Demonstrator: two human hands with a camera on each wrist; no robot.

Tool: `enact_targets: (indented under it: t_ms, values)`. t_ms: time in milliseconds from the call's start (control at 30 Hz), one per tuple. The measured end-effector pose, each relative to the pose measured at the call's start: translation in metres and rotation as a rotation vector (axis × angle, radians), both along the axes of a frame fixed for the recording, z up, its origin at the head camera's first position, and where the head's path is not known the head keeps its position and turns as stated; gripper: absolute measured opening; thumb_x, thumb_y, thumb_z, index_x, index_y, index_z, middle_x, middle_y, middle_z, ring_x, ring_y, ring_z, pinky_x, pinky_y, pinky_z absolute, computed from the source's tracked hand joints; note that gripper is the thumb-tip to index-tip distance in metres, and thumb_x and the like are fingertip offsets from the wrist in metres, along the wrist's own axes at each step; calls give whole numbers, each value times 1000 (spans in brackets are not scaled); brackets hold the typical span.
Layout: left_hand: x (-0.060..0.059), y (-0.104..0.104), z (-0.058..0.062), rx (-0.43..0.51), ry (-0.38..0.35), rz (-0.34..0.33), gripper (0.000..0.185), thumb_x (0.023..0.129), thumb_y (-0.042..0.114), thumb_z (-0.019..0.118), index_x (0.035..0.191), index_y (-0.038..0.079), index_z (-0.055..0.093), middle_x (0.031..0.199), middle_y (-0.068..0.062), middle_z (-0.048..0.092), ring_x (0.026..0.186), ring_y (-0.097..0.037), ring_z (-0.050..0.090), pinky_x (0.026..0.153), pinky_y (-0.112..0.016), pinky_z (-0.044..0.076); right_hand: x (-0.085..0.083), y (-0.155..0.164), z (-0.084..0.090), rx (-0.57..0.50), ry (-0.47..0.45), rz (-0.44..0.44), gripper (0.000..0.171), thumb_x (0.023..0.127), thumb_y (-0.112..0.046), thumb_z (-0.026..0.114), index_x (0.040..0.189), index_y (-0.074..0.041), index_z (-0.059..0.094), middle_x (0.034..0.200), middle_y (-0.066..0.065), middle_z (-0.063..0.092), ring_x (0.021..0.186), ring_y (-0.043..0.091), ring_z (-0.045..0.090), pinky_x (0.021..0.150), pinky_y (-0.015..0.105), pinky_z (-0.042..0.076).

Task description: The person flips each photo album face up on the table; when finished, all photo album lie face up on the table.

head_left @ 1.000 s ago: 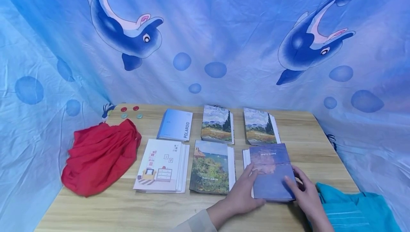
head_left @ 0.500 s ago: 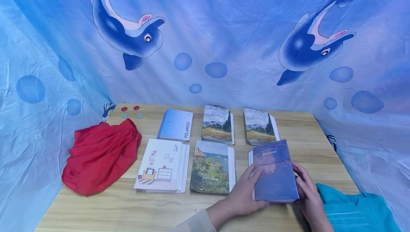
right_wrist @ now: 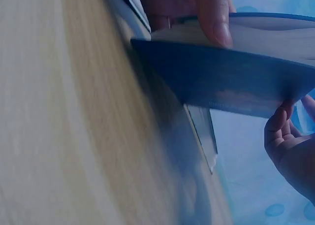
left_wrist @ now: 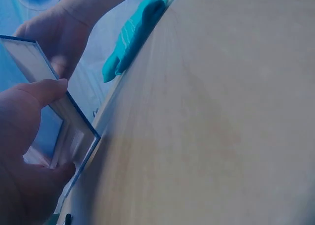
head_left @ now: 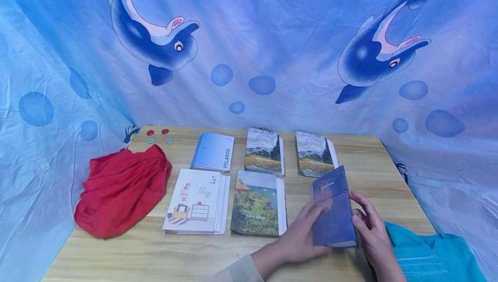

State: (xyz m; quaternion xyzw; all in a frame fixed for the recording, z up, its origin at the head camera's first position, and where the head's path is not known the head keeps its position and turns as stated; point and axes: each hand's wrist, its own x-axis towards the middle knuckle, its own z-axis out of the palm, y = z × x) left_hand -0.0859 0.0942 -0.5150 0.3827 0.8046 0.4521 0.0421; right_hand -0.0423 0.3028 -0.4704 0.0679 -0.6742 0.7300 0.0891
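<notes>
A dark blue photo album is tilted steeply up off the wooden table at the front right, held between both hands. My left hand grips its left side, thumb on the page edge and fingers behind. In the left wrist view that thumb presses the album's white page block. My right hand holds the album's right edge. In the right wrist view the blue cover hangs above the table, with right-hand fingertips under its lower edge.
Several other albums lie in two rows: a Polaroid album, two landscape albums, a garden album and a white one. A red cloth lies left, a teal cloth front right, small buttons far left.
The blue album lay flat under both hands; they have raised it and turned it up onto a steep tilt, its cover now facing left.
</notes>
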Motion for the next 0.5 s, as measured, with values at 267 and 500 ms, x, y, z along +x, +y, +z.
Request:
enact_targets:
  t_ms: [267, 500]
  values:
    - [0, -2, 0, 7, 33, -19, 108, 81, 35, 86, 162, 30, 15, 164, -7, 24, 146, -25, 35, 113, -37, 39, -2, -6, 11, 91, -228, -59, 63, 106, -10, 49, 162, -24, 22, 144, 0, 34, 109, 3, 59, 81, 26, 58]
    - [1, -4, 3, -68, 59, 35, 106, 81, 40, 84, 162, 24, 18, 162, -5, 32, 144, -22, 38, 114, -37, 39, -8, -12, 14, 85, -270, -40, 78, 102, -7, 57, 163, -26, 12, 152, 7, 23, 114, 1, 58, 83, 28, 59]
